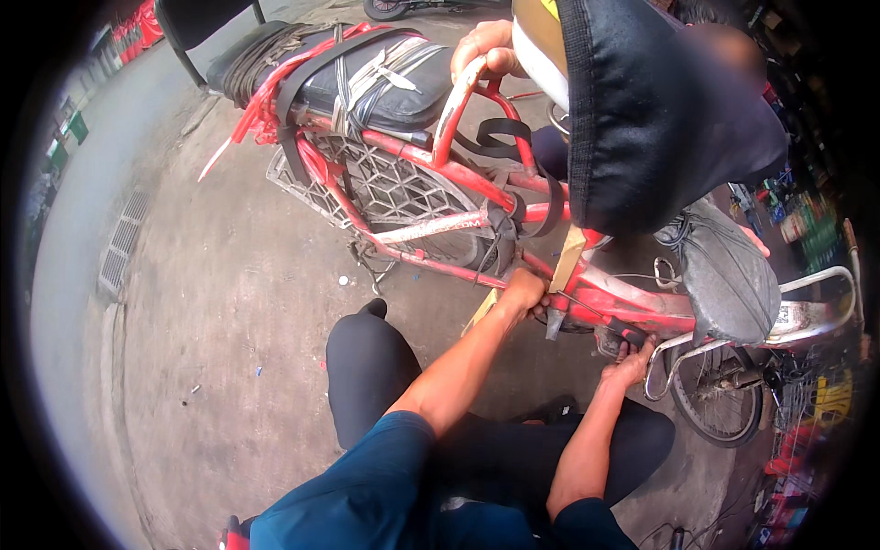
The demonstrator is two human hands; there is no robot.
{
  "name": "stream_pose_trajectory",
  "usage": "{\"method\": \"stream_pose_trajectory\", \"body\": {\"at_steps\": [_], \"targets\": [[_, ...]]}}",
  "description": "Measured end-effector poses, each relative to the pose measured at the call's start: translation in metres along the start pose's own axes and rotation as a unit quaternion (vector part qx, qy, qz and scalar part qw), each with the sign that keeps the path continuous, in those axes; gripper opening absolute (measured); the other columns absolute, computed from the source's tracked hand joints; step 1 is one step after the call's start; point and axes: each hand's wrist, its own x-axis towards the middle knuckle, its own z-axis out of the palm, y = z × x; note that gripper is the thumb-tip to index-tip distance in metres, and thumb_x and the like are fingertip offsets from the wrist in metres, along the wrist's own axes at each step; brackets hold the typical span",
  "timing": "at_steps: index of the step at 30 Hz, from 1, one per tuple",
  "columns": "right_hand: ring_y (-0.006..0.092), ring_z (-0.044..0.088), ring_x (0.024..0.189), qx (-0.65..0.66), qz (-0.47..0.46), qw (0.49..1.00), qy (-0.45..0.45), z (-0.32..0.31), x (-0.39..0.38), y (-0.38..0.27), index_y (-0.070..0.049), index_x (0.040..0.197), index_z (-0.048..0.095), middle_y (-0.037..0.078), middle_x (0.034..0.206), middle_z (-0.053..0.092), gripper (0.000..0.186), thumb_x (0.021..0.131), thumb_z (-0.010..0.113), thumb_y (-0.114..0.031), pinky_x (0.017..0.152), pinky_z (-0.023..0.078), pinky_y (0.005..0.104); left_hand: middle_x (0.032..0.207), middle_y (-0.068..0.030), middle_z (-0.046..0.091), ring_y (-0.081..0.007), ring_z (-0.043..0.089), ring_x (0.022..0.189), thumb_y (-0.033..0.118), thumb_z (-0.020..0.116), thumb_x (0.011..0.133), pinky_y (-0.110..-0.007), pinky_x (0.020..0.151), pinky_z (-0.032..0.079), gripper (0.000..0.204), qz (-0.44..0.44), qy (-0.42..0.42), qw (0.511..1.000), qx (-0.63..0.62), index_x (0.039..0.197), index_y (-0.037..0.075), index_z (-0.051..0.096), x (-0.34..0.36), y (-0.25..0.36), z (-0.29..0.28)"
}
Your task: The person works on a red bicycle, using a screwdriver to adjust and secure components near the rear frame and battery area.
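Before me stands a worn red bicycle frame. My right hand is closed round the red and black handle of a screwdriver, below the frame's right part. The thin shaft points left along the frame, toward my left hand. That hand is closed at the middle of the frame; what its fingers grip is hidden. Beside it a wooden strip stands against the frame, and a second piece of wood shows behind my left forearm.
Another person's hand rests on the frame's raised red and white tube. A dark padded seat is tied on with cords and straps. A grey covered saddle sits right, above a wheel. A dark cover hides part of the frame.
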Motion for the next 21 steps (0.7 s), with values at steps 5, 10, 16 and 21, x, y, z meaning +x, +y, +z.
{"method": "stream_pose_trajectory", "body": {"at_steps": [5, 10, 16, 21], "targets": [[0.0149, 0.054, 0.095, -0.083, 0.011, 0.996, 0.031, -0.015, 0.018, 0.008, -0.004, 0.109, 0.062, 0.002, 0.106, 0.06, 0.032, 0.084, 0.068, -0.023, 0.078, 0.044, 0.028, 0.056, -0.0088, 0.058, -0.0166, 0.049, 0.039, 0.009, 0.054, 0.08, -0.031, 0.035, 0.035, 0.015, 0.02, 0.015, 1.0, 0.007, 0.072, 0.0, 0.062, -0.005, 0.001, 0.005], [0.019, 0.055, 0.102, 0.018, 0.03, 0.999, 0.017, -0.019, 0.026, 0.018, -0.004, 0.109, 0.062, 0.003, 0.108, 0.06, 0.032, 0.083, 0.067, -0.022, 0.086, 0.044, 0.0298, 0.057, -0.0099, 0.06, -0.0173, 0.052, 0.041, 0.012, 0.056, 0.08, -0.031, 0.036, 0.038, 0.018, 0.025, 0.033, 0.999, -0.016, 0.07, -0.001, 0.062, -0.009, 0.001, 0.005], [0.0213, 0.055, 0.106, -0.07, 0.029, 0.996, 0.036, -0.004, 0.014, 0.007, -0.002, 0.117, 0.056, 0.006, 0.109, 0.06, 0.038, 0.086, 0.062, -0.022, 0.086, 0.044, 0.0308, 0.06, -0.009, 0.06, -0.0175, 0.052, 0.041, 0.013, 0.055, 0.082, -0.032, 0.034, 0.037, 0.02, 0.018, 0.015, 0.999, -0.028, 0.073, -0.002, 0.062, -0.004, -0.005, 0.002], [0.0216, 0.052, 0.11, 0.037, 0.055, 0.998, -0.025, -0.015, 0.022, 0.014, -0.003, 0.118, 0.055, 0.007, 0.121, 0.055, 0.04, 0.086, 0.062, -0.025, 0.091, 0.042, 0.0326, 0.06, -0.0089, 0.06, -0.0177, 0.052, 0.042, 0.011, 0.054, 0.079, -0.031, 0.034, 0.038, 0.017, 0.04, 0.007, 0.999, -0.013, 0.071, -0.002, 0.062, -0.008, -0.005, 0.0]]}}
